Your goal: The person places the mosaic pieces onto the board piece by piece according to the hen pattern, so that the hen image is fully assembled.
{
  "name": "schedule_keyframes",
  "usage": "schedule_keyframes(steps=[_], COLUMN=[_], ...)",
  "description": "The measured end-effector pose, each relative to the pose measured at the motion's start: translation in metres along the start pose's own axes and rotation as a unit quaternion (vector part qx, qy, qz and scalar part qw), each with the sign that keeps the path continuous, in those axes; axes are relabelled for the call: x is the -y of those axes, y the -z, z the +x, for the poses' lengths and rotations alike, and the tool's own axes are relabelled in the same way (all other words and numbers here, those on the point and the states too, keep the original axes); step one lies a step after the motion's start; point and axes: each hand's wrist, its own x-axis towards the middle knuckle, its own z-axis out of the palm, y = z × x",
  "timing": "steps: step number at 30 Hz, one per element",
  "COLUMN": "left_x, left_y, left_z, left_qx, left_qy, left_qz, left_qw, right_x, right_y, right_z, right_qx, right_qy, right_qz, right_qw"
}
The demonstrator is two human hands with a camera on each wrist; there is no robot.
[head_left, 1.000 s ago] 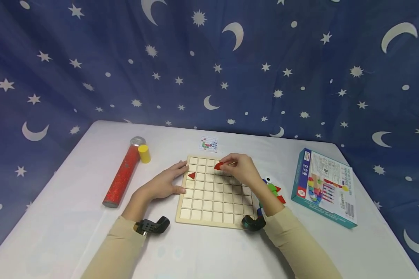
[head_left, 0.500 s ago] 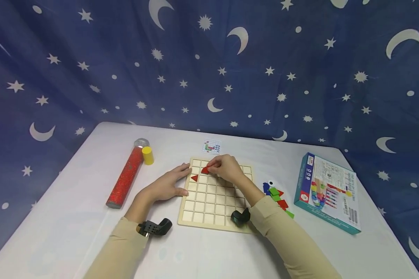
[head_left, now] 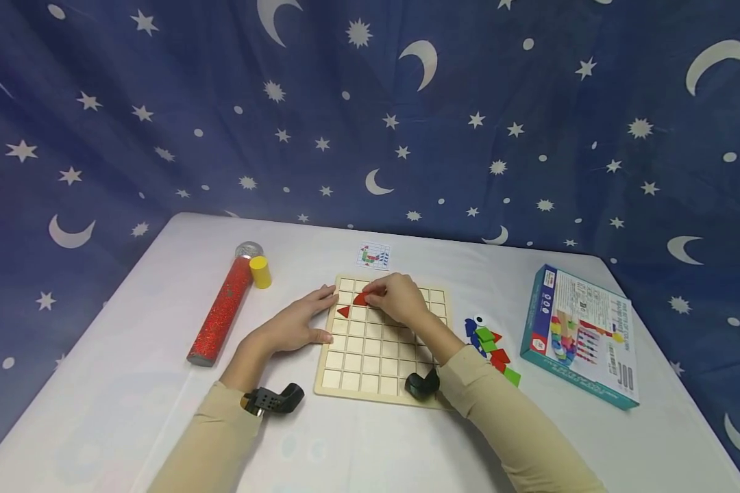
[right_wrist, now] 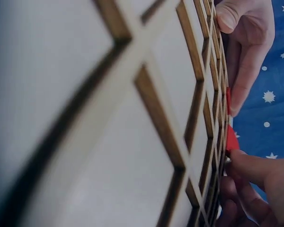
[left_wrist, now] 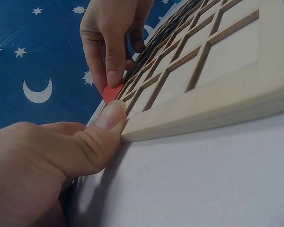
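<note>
A pale wooden board point(head_left: 353, 383) with a grid of square cells lies on the white table. My left hand point(head_left: 297, 320) rests at its left edge, fingers spread along the rim; the left wrist view shows the thumb point(left_wrist: 97, 135) on the frame corner. My right hand point(head_left: 397, 299) pinches a flat red piece with a rounded side point(head_left: 360, 299) between thumb and fingers, low over a cell near the upper left. The fingers partly hide this piece point(right_wrist: 232, 140). A red triangle point(head_left: 343, 311) lies in a left-column cell just below and left of it.
A small picture card point(head_left: 373, 256) lies behind the board. To the right are a pile of blue, green and red pieces point(head_left: 486, 335) and a teal game box point(head_left: 582, 335). A red glittery tube point(head_left: 222, 311) and yellow cylinder point(head_left: 261, 272) stand left.
My right hand has carried the red piece leftward across the board, down to a cell near the triangle, and has barely moved in the last half second. The left hand keeps its place.
</note>
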Motion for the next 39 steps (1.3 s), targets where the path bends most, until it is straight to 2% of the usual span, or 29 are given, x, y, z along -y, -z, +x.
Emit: schedule_keyframes(steps=[14, 25, 28, 31, 35, 37, 39], left_x=[0.0, 0.0, 0.0, -0.001, -0.003, -0.002, 0.0], left_y=[-0.002, -0.005, -0.006, -0.006, -0.004, -0.003, -0.002], left_z=[0.003, 0.005, 0.007, 0.008, 0.007, 0.006, 0.003], left_qx=[0.003, 0.006, 0.005, 0.002, 0.0, -0.001, -0.001], left_qy=[0.001, 0.0, -0.001, -0.003, -0.004, -0.003, 0.0], left_qz=[0.001, 0.001, 0.0, -0.002, 0.002, 0.005, 0.007], left_qw=[1.0, 1.0, 1.0, 1.0, 1.0, 1.0, 1.0], right_x=[-0.004, -0.011, -0.014, -0.023, -0.048, -0.064, -0.081], right_y=[-0.005, -0.001, 0.012, 0.035, 0.069, 0.082, 0.09], right_z=[-0.005, -0.009, -0.015, -0.027, -0.049, -0.059, -0.068], right_qx=[0.009, 0.024, 0.03, 0.033, 0.02, -0.003, -0.024], right_qy=[-0.012, 0.004, 0.009, 0.014, 0.015, 0.001, -0.031], right_qz=[-0.033, -0.011, 0.013, 0.028, 0.02, 0.007, 0.001], right_qw=[0.999, 1.0, 0.999, 0.999, 0.999, 1.0, 0.999])
